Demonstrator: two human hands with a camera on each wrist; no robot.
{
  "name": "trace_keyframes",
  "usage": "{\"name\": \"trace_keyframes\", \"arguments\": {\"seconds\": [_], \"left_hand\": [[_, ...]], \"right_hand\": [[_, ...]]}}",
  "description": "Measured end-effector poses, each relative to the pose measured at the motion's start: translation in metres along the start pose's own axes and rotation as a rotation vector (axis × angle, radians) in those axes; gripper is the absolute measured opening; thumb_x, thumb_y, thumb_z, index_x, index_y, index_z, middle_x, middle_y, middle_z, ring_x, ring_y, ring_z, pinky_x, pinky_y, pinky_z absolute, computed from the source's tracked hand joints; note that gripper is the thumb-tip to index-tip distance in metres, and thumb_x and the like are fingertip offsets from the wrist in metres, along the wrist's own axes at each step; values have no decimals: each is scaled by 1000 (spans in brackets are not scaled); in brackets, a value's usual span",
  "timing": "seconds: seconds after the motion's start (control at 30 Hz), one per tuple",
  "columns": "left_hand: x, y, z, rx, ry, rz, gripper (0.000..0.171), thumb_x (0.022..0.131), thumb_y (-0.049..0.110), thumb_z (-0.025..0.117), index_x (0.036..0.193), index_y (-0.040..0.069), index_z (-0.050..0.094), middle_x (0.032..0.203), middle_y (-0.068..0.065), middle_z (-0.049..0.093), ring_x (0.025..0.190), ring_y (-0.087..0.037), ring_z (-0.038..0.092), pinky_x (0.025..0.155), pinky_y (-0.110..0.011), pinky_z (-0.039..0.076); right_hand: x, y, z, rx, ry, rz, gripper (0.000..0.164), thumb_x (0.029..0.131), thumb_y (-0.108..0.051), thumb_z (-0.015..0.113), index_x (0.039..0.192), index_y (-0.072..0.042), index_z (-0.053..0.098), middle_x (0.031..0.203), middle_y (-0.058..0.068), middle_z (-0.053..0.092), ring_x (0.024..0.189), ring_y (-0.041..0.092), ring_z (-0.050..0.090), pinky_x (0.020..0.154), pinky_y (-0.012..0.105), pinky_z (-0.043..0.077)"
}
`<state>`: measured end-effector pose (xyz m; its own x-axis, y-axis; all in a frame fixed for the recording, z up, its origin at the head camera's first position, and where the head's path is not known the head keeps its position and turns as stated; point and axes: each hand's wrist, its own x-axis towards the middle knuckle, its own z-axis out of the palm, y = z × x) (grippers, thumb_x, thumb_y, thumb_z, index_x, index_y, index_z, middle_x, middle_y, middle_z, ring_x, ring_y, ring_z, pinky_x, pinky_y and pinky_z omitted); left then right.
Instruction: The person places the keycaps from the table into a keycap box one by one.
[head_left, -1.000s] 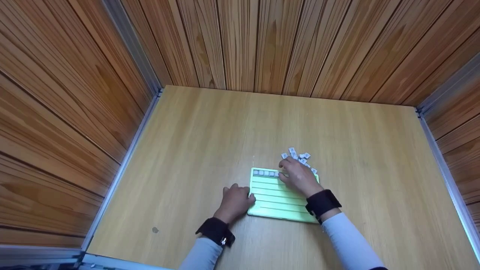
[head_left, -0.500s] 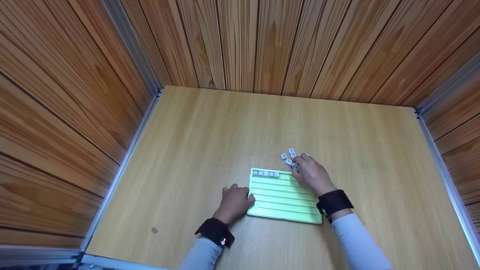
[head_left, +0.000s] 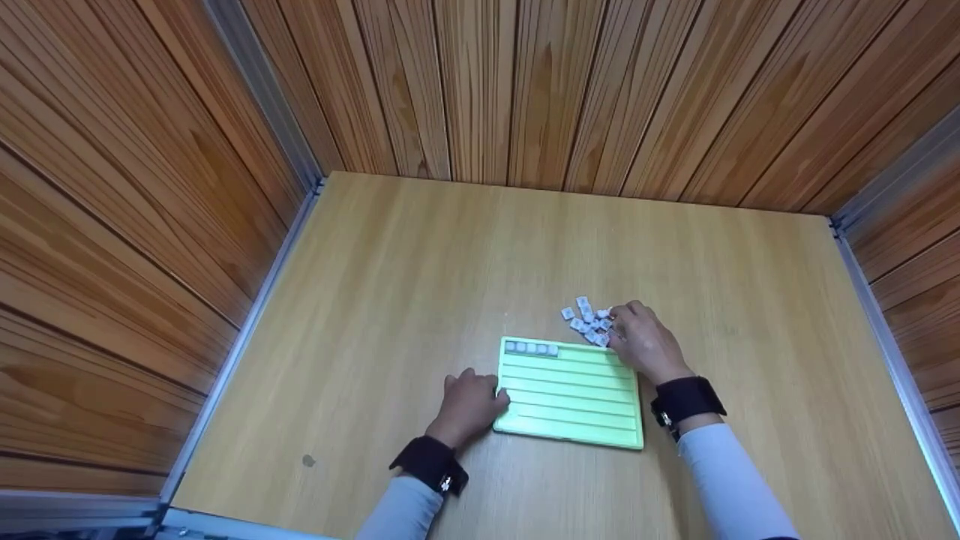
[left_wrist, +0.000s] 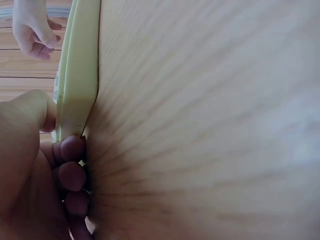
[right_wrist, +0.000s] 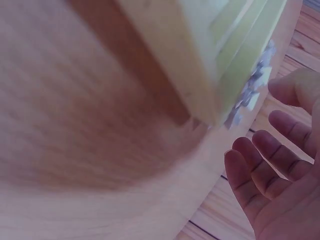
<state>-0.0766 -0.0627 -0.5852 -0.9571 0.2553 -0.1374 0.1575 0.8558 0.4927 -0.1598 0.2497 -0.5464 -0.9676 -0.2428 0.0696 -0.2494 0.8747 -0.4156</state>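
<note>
A light green ridged board (head_left: 570, 405) lies on the table, and several small white square tiles (head_left: 531, 349) sit side by side in its top row at the left. My left hand (head_left: 466, 405) holds the board's left edge, the thumb on top and the curled fingers against its side in the left wrist view. Just beyond the far edge lies a pile of loose white tiles (head_left: 590, 324). Beside that pile, over the board's far right corner, is my right hand (head_left: 646, 345). Its fingers (right_wrist: 245, 175) are loosely bent, with nothing seen between them and the thumb.
The wooden tabletop (head_left: 420, 277) stretches around the board. Plank walls (head_left: 555, 90) close it in at the back and sides, with metal rails (head_left: 247, 337) along the edges. A small dark spot (head_left: 308, 460) marks the table at the left.
My right hand has moved off the board's top row, over the loose tiles, to their right side. More of the pile now shows. The left hand and board have stayed nearly still.
</note>
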Motion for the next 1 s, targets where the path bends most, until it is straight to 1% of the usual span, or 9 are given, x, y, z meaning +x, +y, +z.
{"name": "trace_keyframes", "arguments": {"seconds": [0.07, 0.2, 0.43, 0.5, 0.67, 0.8, 0.9, 1.0], "left_hand": [[0, -1, 0, -11, -3, -4, 23, 92, 32, 58, 80, 13, 66, 69, 3, 59, 75, -18, 42, 74, -40, 30], [1, -1, 0, -24, -17, -17, 23, 92, 33, 57, 82, 14, 67, 70, 4, 59, 76, -18, 43, 76, -40, 30], [1, -2, -1, -14, -15, -15, 23, 92, 33, 57, 81, 14, 65, 70, 3, 58, 77, -19, 44, 76, -40, 30], [1, -1, -1, -13, -19, -18, 23, 93, 33, 57, 81, 14, 65, 69, 4, 56, 77, -18, 43, 76, -40, 30], [1, -1, -1, -9, -25, -20, 23, 93, 33, 57, 78, 16, 62, 67, 5, 52, 76, -18, 42, 76, -40, 30], [1, 0, 0, -9, -23, -18, 23, 93, 32, 57, 81, 14, 65, 68, 4, 54, 76, -18, 43, 76, -40, 30], [1, 0, 1, -5, -17, -14, 24, 93, 32, 58, 82, 13, 66, 68, 3, 55, 75, -18, 42, 75, -40, 30], [1, 0, 1, 1, -4, -8, 24, 93, 31, 58, 77, 14, 63, 65, 3, 53, 73, -18, 41, 73, -39, 29]], "right_hand": [[1, 4, -1, 8, 17, -14, 33, 90, -7, 69, 121, 3, 64, 113, 19, 59, 102, 35, 58, 80, 49, 51], [4, 10, -2, 21, 20, -19, 33, 91, -7, 69, 121, 4, 64, 115, 22, 59, 100, 37, 59, 81, 51, 51], [14, 11, -2, 23, -30, 15, 36, 92, -9, 67, 125, 4, 61, 119, 23, 57, 100, 36, 58, 82, 51, 50], [17, 10, -1, 13, -43, 26, 35, 92, -8, 66, 125, 4, 61, 120, 22, 57, 103, 37, 57, 84, 51, 49], [22, 10, -1, -10, -60, 4, 36, 92, -3, 62, 127, 4, 61, 125, 24, 57, 114, 43, 55, 91, 53, 48], [25, 10, -1, -17, -69, -26, 41, 89, 1, 65, 130, 4, 60, 131, 26, 57, 120, 46, 54, 96, 56, 47], [28, 10, 0, -13, -76, -40, 42, 87, 4, 66, 129, 4, 61, 132, 26, 57, 117, 47, 55, 94, 56, 48], [30, 10, 0, -10, -92, -37, 39, 86, 6, 65, 125, 3, 64, 128, 25, 59, 113, 46, 56, 90, 54, 50]]}}
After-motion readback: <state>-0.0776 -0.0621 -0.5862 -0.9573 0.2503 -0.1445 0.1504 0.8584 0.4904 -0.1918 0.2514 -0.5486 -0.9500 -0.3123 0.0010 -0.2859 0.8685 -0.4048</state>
